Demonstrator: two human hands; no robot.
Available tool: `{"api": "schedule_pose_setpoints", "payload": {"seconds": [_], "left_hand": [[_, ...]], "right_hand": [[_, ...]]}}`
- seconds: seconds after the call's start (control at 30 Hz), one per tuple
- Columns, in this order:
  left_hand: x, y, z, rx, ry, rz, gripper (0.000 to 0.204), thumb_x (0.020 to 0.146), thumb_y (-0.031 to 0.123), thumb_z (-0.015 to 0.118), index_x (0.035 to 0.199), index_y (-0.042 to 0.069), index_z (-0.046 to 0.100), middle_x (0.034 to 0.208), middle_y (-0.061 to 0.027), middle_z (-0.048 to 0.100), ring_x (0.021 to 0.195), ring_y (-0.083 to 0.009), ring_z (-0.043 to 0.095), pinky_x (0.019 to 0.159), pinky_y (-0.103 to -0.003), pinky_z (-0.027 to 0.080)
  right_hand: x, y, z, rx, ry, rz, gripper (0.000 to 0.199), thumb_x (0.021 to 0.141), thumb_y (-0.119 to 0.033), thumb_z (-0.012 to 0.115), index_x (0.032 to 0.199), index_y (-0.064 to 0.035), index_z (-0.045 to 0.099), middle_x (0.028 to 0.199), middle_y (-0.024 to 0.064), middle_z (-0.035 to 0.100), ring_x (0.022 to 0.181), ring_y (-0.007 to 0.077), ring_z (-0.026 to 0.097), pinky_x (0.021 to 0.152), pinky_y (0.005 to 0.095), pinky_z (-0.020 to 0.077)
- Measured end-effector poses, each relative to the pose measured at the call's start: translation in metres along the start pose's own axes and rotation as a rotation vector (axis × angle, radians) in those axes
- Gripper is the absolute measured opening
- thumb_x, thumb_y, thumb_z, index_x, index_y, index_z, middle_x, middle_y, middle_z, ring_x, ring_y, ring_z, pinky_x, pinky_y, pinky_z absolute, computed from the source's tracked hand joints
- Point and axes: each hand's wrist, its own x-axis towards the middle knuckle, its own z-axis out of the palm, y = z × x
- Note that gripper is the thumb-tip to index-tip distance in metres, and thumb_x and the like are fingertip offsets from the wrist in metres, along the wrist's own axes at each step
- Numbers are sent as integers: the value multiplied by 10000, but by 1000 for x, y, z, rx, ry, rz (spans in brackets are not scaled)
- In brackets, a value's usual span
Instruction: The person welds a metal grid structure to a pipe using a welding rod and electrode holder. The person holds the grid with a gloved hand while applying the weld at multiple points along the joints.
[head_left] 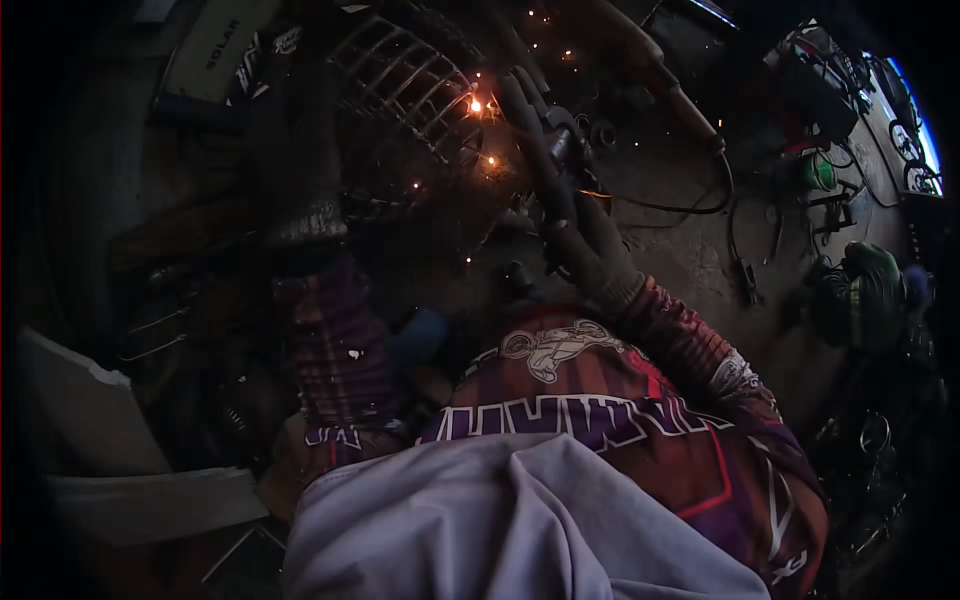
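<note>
My right hand (596, 262), in a greyish glove, is wrapped round the lower end of a dark metal tube (530, 140). The tube slants away to the upper left, beside a bright glowing spot (476, 105) that throws orange sparks. Left of the glow lies a metal grid (400, 75) of crossed bars. My left forearm (335, 330) reaches forward into deep shadow. Past its pale, worn cuff, my left hand (300, 150) is a dark shape whose fingers do not show. Small round metal parts (600, 132) lie just right of the tube.
A tool with a brown handle (690, 115) trails a black cable (733, 200) over the floor on the right. Farther right are a green container (818, 172) and a green bundle (872, 285). Pale panels (170, 500) lie at the lower left, a box (220, 50) at the upper left.
</note>
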Motion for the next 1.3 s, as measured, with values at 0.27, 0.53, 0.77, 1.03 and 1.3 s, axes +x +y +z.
{"api": "schedule_pose_setpoints", "payload": {"seconds": [0.27, 0.53, 0.77, 1.03, 1.3], "left_hand": [[3, 1, 2, -32, -41, -51, 643, 858, 668, 581, 927, 48, 736, 790, -169, 684, 770, -321, 653, 717, -405, 494], [14, 1, 7, 126, -102, -208, 662, 870, 671, 558, 940, 37, 736, 822, -198, 691, 798, -355, 661, 749, -429, 503], [11, 11, 6, 66, -102, -260, 644, 855, 663, 586, 974, 49, 741, 860, -161, 706, 818, -305, 653, 774, -407, 490], [13, 8, 5, 124, -114, -212, 675, 862, 691, 548, 985, 56, 740, 872, -196, 701, 841, -361, 664, 788, -444, 502], [12, 12, 4, 108, -100, -253, 677, 850, 702, 542, 931, 61, 741, 850, -159, 702, 808, -315, 637, 784, -408, 465]], "right_hand": [[4, 5, 6, 70, 4, 12, 360, 965, -263, 559, 1199, 3, 493, 893, 83, 593, 712, 131, 609, 619, 297, 498], [9, 13, 14, 120, 3, -25, 421, 973, -328, 576, 1211, 5, 479, 920, 92, 587, 687, 136, 627, 578, 290, 519], [14, 19, 14, 53, 15, -48, 402, 974, -330, 569, 1188, 3, 506, 866, 96, 591, 678, 140, 625, 569, 296, 516], [14, 16, 15, 32, 11, -37, 407, 969, -324, 578, 1198, 4, 504, 863, 94, 595, 672, 140, 622, 544, 289, 513], [15, 18, 16, 67, -7, -21, 428, 964, -321, 580, 1228, 5, 491, 874, 87, 590, 665, 130, 612, 547, 284, 517]]}}
